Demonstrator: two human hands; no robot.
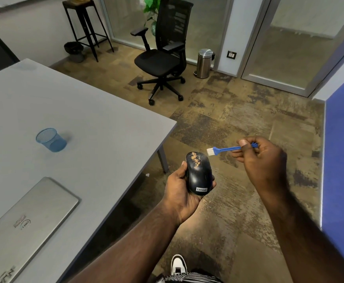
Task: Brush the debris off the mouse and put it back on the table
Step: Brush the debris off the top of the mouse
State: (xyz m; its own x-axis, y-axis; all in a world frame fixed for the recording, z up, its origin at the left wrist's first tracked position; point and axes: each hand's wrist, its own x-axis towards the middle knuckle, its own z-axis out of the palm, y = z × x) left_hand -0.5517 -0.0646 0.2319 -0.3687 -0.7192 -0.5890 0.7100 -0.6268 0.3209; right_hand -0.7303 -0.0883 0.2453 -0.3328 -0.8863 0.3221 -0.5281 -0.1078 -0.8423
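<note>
A black Lenovo mouse (199,174) rests in my left hand (179,190), held over the floor just off the right edge of the grey table (81,111). Light brown debris (195,159) is scattered on the mouse's front buttons. My right hand (263,160) pinches a small blue brush (225,149) by its handle. The brush's white bristles (209,152) point down, just above and to the right of the mouse's front end, not touching it.
On the table stand a blue mesh cup (51,139) and a closed silver laptop (24,223). A black office chair (163,54), a steel pedal bin (205,63) and a black stool (85,23) stand on the carpet beyond. A blue partition (343,160) is at the right.
</note>
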